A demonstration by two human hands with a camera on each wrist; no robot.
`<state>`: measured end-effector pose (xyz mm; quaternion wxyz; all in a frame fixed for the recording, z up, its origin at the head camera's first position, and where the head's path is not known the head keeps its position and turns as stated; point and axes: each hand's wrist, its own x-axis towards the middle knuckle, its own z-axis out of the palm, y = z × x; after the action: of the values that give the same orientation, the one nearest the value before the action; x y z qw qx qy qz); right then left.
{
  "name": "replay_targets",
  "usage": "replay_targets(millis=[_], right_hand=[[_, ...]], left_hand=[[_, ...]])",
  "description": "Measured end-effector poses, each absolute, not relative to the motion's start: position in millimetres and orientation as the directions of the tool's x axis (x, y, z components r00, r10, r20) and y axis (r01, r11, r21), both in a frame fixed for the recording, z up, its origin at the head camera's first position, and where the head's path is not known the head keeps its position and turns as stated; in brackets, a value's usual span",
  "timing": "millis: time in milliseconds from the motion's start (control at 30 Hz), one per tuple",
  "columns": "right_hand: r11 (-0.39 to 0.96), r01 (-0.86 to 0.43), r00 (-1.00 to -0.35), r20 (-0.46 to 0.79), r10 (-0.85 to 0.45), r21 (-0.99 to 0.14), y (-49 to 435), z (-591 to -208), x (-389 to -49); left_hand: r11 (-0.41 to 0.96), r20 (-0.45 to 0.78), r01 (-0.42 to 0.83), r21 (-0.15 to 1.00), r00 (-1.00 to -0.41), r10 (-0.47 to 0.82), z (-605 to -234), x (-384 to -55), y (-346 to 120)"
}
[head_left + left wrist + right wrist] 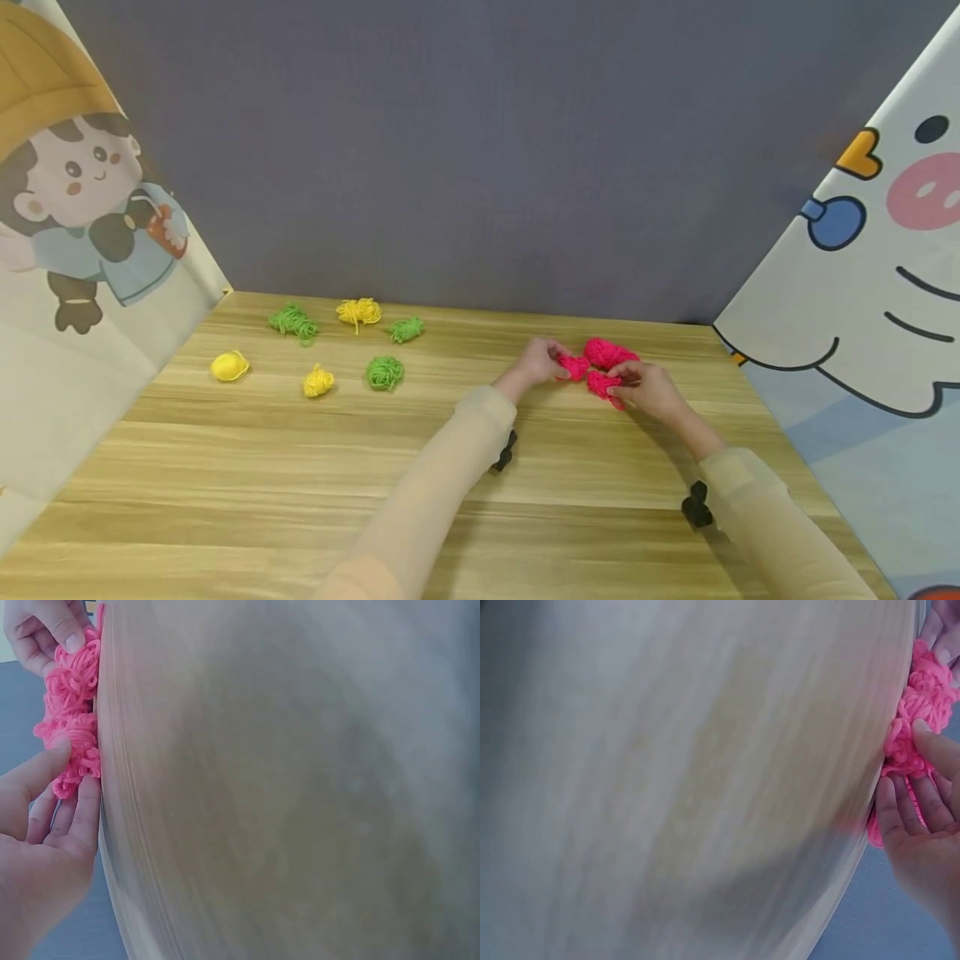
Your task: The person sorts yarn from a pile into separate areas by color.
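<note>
Cartoon artwork of a child (112, 192) fills the panel at far left, and from there we look across a wood-grained tabletop (247, 483). We meet a smooth yellow yarn ball (228, 366), a loose green yarn tangle (293, 321) farther back, a small yellow yarn bundle (318, 382) nearer us, a stringy yellow yarn tangle (359, 311) toward the gray partition (450, 150), a round green yarn ball (385, 372), and a little green yarn bundle (406, 330) behind it, all lying apart.

Next, a pale sleeve (442, 483) crosses the tabletop, blocking part of our view; a black wrist camera (506, 452) shows beside its cuff. The left hand (537, 362) has its grip pinching one pink yarn bundle (574, 367). Just beside it, a second pink yarn bundle (600, 383) is pinched in the grip of the right hand (651, 392), whose fingers partly cover it. Behind both we see a larger pink yarn skein (608, 353). Beyond, a cartoon pig (892, 308) decorates the right panel.
</note>
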<state>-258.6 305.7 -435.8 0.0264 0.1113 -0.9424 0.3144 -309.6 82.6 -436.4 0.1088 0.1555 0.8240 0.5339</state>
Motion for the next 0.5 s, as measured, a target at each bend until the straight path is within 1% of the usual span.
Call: replay_targets(millis=[200,500], right_hand=[[0.781,-0.229,-0.973,0.121,-0.196,-0.58,305.8,-435.4,-258.3],[0.789,-0.232,-0.972,0.123,-0.198,-0.569,305.3,-434.6,-258.3]], left_hand=[[0.398,0.004,0.156,0.904,-0.934,0.358,-439.3,-311.5,83.1],[0.369,0.007,0.144,0.918,-0.937,0.349,-437.0,-309.0,84.8]])
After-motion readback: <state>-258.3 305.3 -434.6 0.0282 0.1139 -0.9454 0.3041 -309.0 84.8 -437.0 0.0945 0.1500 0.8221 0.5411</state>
